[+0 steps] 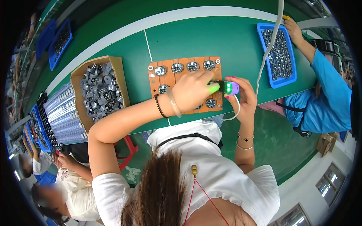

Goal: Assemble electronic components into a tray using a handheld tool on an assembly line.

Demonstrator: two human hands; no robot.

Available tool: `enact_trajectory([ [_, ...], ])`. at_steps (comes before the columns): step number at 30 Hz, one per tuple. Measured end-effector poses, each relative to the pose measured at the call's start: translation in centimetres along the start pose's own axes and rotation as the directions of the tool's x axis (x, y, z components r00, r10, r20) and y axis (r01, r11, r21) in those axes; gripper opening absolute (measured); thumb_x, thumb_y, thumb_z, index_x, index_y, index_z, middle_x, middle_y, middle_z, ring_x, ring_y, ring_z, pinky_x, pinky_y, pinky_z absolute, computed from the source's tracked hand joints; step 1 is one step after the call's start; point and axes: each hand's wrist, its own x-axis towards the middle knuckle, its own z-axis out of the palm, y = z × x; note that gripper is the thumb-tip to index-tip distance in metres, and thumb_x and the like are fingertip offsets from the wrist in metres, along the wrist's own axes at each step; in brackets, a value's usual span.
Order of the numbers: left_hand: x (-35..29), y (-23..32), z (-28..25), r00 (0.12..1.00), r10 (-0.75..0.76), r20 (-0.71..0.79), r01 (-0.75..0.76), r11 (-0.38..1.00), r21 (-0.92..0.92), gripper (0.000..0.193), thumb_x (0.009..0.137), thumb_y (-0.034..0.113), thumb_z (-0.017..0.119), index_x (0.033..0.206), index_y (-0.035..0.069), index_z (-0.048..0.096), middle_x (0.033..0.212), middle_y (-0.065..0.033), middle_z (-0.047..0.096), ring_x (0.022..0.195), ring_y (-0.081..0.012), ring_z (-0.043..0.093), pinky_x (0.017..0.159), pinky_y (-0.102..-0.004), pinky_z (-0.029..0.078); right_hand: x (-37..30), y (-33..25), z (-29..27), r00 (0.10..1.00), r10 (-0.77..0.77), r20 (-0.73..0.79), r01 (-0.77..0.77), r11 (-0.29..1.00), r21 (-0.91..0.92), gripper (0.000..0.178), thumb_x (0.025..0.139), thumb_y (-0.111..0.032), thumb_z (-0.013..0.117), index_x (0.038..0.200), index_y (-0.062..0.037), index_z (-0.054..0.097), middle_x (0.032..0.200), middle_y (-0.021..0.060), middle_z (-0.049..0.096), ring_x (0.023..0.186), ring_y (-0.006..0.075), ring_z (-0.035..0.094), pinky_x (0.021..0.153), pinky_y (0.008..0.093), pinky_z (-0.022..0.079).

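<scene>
An orange-brown fixture board (154,83) with screw posts at its corners lies on the green table, bearing several small round circuit boards (177,67) in recesses. My left hand (193,90) rests over its middle, fingers curled down, their tips mostly hidden. Green light falls on one finger. At the board's right edge my right hand (245,96) pinches a small purple-and-black handheld device (234,88) with lit green lamps. Its black end meets the left fingers. From it a white cable (237,107) loops down. What lies beneath the left hand is hidden.
Left of the board stands a cardboard box (121,77) of grey cylindrical parts with pins. Stacked plastic trays (64,113) lie beyond it. A blue tray (293,73) of round boards sits right, near a co-worker's blue sleeve (328,75). A thick white cable (269,49) hangs between.
</scene>
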Motion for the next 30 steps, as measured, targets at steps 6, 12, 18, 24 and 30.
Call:
enact_trajectory([
  [6, 0.4, 0.3, -0.3, 0.992, -0.112, 0.054, 0.118, 0.985, -0.123, 0.009, 0.071, 0.009, 0.064, 0.076, 0.007, 0.057, 0.083, -0.0086, 0.054, 0.076, -0.0266, 0.061, 0.061, -0.0383, 0.053, 0.3, 0.1, -0.4, 1.000, -0.012, 0.020, 0.012, 1.000, 0.012, 0.045, 0.076, 0.002, 0.072, 0.117, 0.0038, 0.055, 0.115, 0.0172, 0.059, 0.108, 0.0277, 0.059, 0.094, 0.0358, 0.046],
  [12, 0.8, 0.0, -0.1, 0.996, -0.078, 0.037, 0.082, 0.991, -0.110, 0.006, 0.072, 0.008, 0.060, 0.076, 0.005, 0.058, 0.083, -0.0086, 0.054, 0.083, -0.0255, 0.061, 0.066, -0.0359, 0.052, 0.0, 0.0, -0.5, 0.951, 0.119, -0.285, -0.030, 0.954, 0.299, 0.048, 0.082, -0.013, 0.072, 0.121, 0.0027, 0.050, 0.111, 0.0169, 0.060, 0.107, 0.0274, 0.059, 0.092, 0.0376, 0.047],
  [18, -0.2, 0.4, -1.4, 0.997, -0.067, 0.046, 0.066, 0.997, 0.028, 0.023, 0.070, 0.012, 0.069, 0.089, 0.003, 0.059, 0.101, -0.0095, 0.057, 0.091, -0.0271, 0.056, 0.080, -0.0365, 0.047, -0.1, -0.2, -0.9, 0.979, 0.010, -0.202, 0.019, 0.990, 0.139, 0.045, 0.079, -0.011, 0.075, 0.116, 0.0018, 0.053, 0.109, 0.0161, 0.059, 0.105, 0.0277, 0.059, 0.092, 0.0384, 0.046],
  [24, -2.6, 0.3, -3.4, 0.983, -0.093, 0.157, 0.072, 0.988, 0.133, 0.018, 0.068, 0.007, 0.058, 0.086, 0.004, 0.059, 0.093, -0.0098, 0.057, 0.092, -0.0248, 0.055, 0.082, -0.0347, 0.048, -0.4, -0.9, -0.5, 0.989, -0.056, -0.134, 0.072, 0.991, 0.113, 0.044, 0.079, -0.007, 0.073, 0.117, 0.0028, 0.053, 0.112, 0.0162, 0.057, 0.104, 0.0280, 0.060, 0.092, 0.0393, 0.047],
  [30, -3.4, 0.3, -3.3, 0.970, -0.195, 0.145, 0.190, 0.980, 0.052, 0.023, 0.068, 0.003, 0.059, 0.090, 0.005, 0.061, 0.090, -0.0105, 0.055, 0.086, -0.0278, 0.058, 0.074, -0.0372, 0.051, 1.1, -2.7, 0.9, 0.993, -0.117, 0.019, 0.119, 0.987, -0.109, 0.043, 0.070, -0.013, 0.079, 0.106, 0.0011, 0.062, 0.104, 0.0130, 0.067, 0.099, 0.0279, 0.062, 0.089, 0.0368, 0.047],
])
